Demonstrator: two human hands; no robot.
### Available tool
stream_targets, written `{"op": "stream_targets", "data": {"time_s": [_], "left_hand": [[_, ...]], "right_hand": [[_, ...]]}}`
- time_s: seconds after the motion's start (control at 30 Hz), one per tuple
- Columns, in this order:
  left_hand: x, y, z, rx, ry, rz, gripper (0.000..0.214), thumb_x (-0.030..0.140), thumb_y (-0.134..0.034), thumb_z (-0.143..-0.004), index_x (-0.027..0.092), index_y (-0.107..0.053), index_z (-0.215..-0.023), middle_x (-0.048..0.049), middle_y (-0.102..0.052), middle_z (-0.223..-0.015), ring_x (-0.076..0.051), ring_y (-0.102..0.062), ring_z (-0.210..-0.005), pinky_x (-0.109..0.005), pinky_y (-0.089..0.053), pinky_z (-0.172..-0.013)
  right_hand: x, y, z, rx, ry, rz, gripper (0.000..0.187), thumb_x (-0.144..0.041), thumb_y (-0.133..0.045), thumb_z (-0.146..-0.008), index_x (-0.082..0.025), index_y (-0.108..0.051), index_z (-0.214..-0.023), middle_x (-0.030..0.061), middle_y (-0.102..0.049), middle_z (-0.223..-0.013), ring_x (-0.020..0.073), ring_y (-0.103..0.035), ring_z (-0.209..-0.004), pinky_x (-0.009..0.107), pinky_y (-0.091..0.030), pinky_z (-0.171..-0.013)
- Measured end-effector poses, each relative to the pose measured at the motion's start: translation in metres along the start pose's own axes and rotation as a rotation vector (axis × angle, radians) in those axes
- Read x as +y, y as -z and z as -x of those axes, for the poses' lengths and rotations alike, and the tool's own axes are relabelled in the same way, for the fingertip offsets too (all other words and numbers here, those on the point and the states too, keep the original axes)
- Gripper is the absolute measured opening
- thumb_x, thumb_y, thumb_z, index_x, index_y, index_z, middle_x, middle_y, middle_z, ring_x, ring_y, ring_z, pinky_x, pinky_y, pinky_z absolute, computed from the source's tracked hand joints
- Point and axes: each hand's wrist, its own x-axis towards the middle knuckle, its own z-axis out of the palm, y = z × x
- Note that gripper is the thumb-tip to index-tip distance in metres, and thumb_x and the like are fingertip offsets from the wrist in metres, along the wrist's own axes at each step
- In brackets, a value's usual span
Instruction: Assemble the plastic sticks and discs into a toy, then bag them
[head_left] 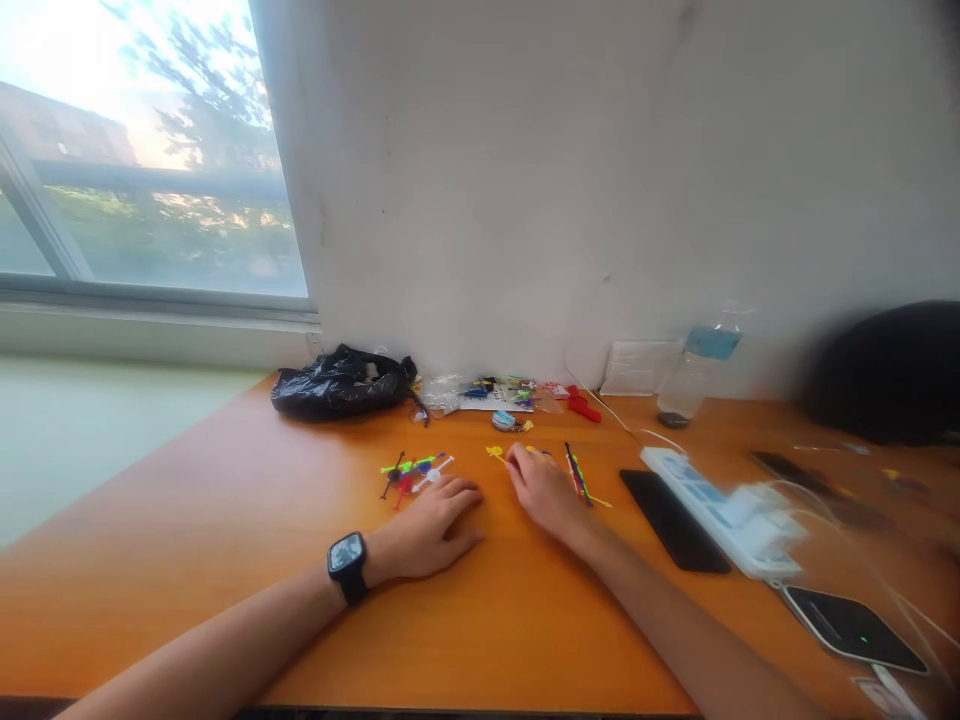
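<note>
Resting on the desk (480,640), our left hand (426,528) lies palm down, with its fingers loose and let go. Just past it is a little pile of bright plastic pieces (405,484). Our right hand (544,490) has bent fingers next to a yellow piece (495,454); we can't tell if they pinch it. Thin, colorful sticks (576,474) lie just right of that hand. Farther right are a flat black slab (671,522) and a white power strip (679,478). Near the wall (480,200) sits a shiny black bag (337,388).
</note>
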Motion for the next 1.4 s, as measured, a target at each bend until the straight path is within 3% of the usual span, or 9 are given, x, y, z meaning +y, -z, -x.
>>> {"op": "stream_targets", "data": {"time_s": [0.23,0.6,0.77,0.93,1.1,1.23,1.4], "left_hand": [[-0.012,-0.006,0.003,0.024,0.036,-0.06,0.045,0.041,-0.062,-0.099,0.024,-0.054,-0.139,-0.0129,-0.059,-0.144,-0.031,-0.056,-0.131,-0.048,-0.046,-0.114],[-0.013,-0.007,0.006,-0.009,0.135,-0.093,0.064,0.048,-0.062,-0.098,0.019,-0.041,-0.151,-0.0199,-0.053,-0.151,-0.037,-0.049,-0.141,-0.054,-0.043,-0.117],[-0.012,-0.007,0.006,0.0,0.144,-0.05,0.069,0.046,-0.064,-0.097,0.018,-0.038,-0.154,-0.0207,-0.05,-0.154,-0.037,-0.048,-0.143,-0.053,-0.041,-0.119],[-0.01,-0.006,0.002,0.046,0.131,-0.026,0.053,0.038,-0.067,-0.095,0.019,-0.053,-0.142,-0.0175,-0.061,-0.14,-0.035,-0.056,-0.132,-0.049,-0.048,-0.11],[-0.012,-0.006,-0.003,0.145,0.151,0.031,0.015,0.025,-0.053,-0.102,0.02,-0.066,-0.106,-0.0097,-0.07,-0.113,-0.025,-0.065,-0.106,-0.039,-0.052,-0.094],[-0.012,-0.005,-0.004,0.171,0.182,0.054,0.01,0.025,-0.061,-0.097,0.02,-0.064,-0.09,-0.0054,-0.071,-0.096,-0.022,-0.065,-0.092,-0.035,-0.051,-0.084],[-0.008,-0.005,-0.005,0.196,0.283,0.188,0.014,0.031,-0.068,-0.093,0.018,-0.064,-0.088,-0.0016,-0.068,-0.082,-0.016,-0.06,-0.074,-0.028,-0.046,-0.066]], "right_hand": [[0.025,-0.006,-0.013,0.09,-0.051,-0.064,0.027,-0.01,-0.04,-0.102,-0.02,-0.06,-0.118,0.0119,-0.071,-0.116,0.0259,-0.067,-0.109,0.033,-0.045,-0.086],[0.021,-0.014,-0.018,-0.005,-0.034,-0.106,0.027,-0.009,-0.046,-0.1,-0.022,-0.062,-0.118,0.0124,-0.069,-0.108,0.0251,-0.066,-0.097,0.031,-0.045,-0.082],[0.011,-0.004,-0.006,-0.092,0.08,-0.241,0.02,-0.015,-0.043,-0.104,-0.021,-0.061,-0.113,0.0086,-0.067,-0.101,0.0222,-0.064,-0.093,0.032,-0.046,-0.084],[0.002,0.003,0.003,-0.147,0.241,-0.409,0.019,-0.018,-0.043,-0.105,-0.024,-0.059,-0.113,0.0071,-0.069,-0.102,0.0226,-0.065,-0.093,0.034,-0.046,-0.085],[0.007,-0.003,0.0,-0.057,0.125,-0.367,0.016,-0.018,-0.04,-0.103,-0.023,-0.053,-0.11,0.0054,-0.065,-0.094,0.0228,-0.06,-0.086,0.035,-0.041,-0.079],[0.004,-0.001,-0.001,-0.063,0.053,-0.427,0.015,-0.026,-0.039,-0.106,-0.023,-0.05,-0.095,0.0007,-0.058,-0.084,0.0199,-0.053,-0.077,0.034,-0.037,-0.074],[-0.012,0.003,0.001,-0.097,0.046,-0.664,0.021,-0.037,-0.041,-0.109,-0.023,-0.051,-0.096,-0.0015,-0.053,-0.086,0.0173,-0.05,-0.08,0.031,-0.039,-0.076]]}}
